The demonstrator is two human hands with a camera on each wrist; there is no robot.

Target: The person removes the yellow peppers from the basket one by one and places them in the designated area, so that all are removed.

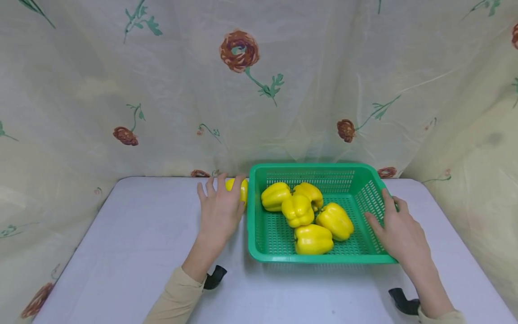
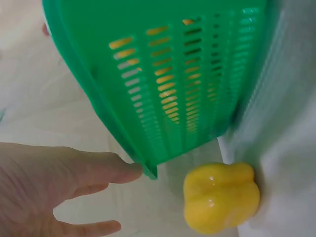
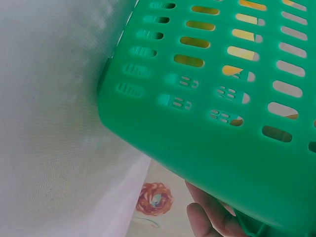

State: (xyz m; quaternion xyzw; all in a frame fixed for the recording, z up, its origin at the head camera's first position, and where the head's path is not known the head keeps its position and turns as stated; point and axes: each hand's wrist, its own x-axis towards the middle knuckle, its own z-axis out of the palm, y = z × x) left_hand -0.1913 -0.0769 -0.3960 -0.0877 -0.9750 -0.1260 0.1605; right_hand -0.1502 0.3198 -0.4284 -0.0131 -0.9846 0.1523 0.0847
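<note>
A: Where was the left hand [image 1: 220, 209]?

B: Just left of the middle in the head view, beside the loose yellow bell pepper [image 2: 221, 197]. Its fingers were spread and grasped nothing. In the left wrist view the thumb's tip lay at the corner of the basket's rim; whether the two touched, I couldn't tell.

A: And that pepper?

B: It sat outside the green plastic basket [image 1: 323, 258], just beside its left wall — partly covered by the hand in the head view, but plain at the lower right of the left wrist view, where the fingers were apart from it.

A: What about the right hand [image 1: 400, 229]?

B: That one was grasping the basket's rim at the right of the head view, thumb inside, fingers outside. The right wrist view showed fingertips curled by the rim, at the bottom of the frame.

A: Was anything in the basket?

B: Five yellow bell peppers [image 1: 297, 210] — clustered from its upper left to its lower middle. The basket stood on a white-covered table [image 1: 133, 234], right of centre in the head view, with a floral curtain [image 1: 178, 76] filling the upper half.
</note>
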